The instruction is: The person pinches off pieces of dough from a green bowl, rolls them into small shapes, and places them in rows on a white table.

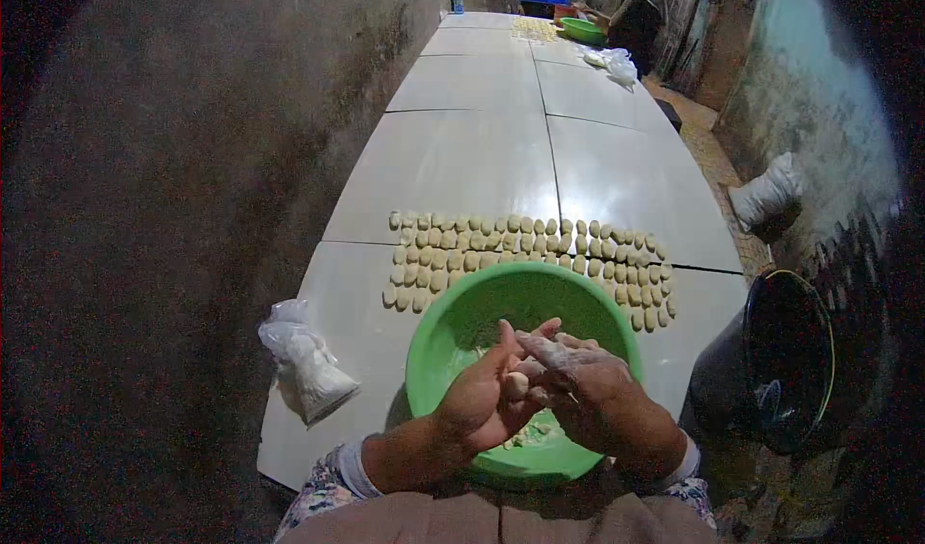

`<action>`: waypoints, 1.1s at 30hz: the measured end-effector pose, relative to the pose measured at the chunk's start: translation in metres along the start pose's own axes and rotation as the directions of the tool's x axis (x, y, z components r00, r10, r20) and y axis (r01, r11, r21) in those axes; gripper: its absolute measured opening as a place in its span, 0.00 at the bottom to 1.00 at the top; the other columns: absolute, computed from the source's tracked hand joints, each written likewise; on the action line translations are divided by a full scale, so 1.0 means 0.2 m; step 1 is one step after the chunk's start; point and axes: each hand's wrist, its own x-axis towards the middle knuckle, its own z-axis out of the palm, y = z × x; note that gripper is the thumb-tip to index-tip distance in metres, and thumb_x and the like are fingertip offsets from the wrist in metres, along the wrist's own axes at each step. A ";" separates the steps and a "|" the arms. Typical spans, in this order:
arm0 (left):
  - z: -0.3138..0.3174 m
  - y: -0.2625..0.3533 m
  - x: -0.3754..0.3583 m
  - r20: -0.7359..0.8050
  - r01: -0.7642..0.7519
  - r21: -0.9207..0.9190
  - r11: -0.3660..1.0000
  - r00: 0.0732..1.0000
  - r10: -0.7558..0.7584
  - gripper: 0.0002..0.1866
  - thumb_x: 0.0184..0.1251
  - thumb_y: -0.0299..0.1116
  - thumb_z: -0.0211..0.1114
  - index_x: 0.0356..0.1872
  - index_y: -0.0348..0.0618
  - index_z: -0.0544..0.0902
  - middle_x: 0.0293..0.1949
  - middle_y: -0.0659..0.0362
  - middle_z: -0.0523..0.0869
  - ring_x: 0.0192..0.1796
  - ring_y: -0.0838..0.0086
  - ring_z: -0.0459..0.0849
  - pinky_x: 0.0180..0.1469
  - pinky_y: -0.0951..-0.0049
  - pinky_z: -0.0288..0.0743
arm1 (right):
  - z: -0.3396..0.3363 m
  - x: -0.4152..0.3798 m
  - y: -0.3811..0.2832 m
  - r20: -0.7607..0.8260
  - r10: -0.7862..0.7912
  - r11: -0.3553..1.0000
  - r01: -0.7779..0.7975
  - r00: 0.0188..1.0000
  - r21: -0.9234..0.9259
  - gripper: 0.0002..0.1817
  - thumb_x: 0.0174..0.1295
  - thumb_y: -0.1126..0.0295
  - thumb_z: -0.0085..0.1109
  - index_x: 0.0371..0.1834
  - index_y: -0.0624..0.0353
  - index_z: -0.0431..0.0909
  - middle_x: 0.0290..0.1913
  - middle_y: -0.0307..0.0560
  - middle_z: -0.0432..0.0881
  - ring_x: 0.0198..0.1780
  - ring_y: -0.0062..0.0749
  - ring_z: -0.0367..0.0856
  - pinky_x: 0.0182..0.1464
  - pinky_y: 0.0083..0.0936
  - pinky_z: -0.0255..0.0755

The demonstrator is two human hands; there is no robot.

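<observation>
A green basin [431, 351] sits at the near end of the white tiled table, with pale crumbs of dough [535, 432] in its bottom. Over it, my left hand [487, 390] holds a small pale dough ball [516, 385] at the base of its fingers. My right hand [588, 375], dusted with flour, lies against the left fingers, its own fingers stretched out. Whether it touches the ball cannot be made out. Beyond the basin, rows of small oval dough pieces [472, 239] lie on the table.
A clear bag of white powder [313, 375] lies at the table's left edge. On the right stands a dark bucket [761, 361], with a white sack [768, 192] farther back. Another green basin [584, 31], a plastic bag [614, 63] and a bottle [458, 0] are at the far end.
</observation>
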 end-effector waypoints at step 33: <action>0.15 -0.09 0.01 -0.231 -0.104 0.281 0.954 0.958 0.173 0.31 0.74 0.55 0.31 0.68 0.45 0.57 0.65 0.46 0.66 0.67 0.53 0.66 0.70 0.53 0.57 | 0.06 -0.08 0.02 -0.028 -0.059 0.998 0.059 0.998 -0.007 0.19 0.48 0.70 0.64 0.46 0.54 0.75 0.44 0.52 0.76 0.45 0.50 0.77 0.49 0.42 0.71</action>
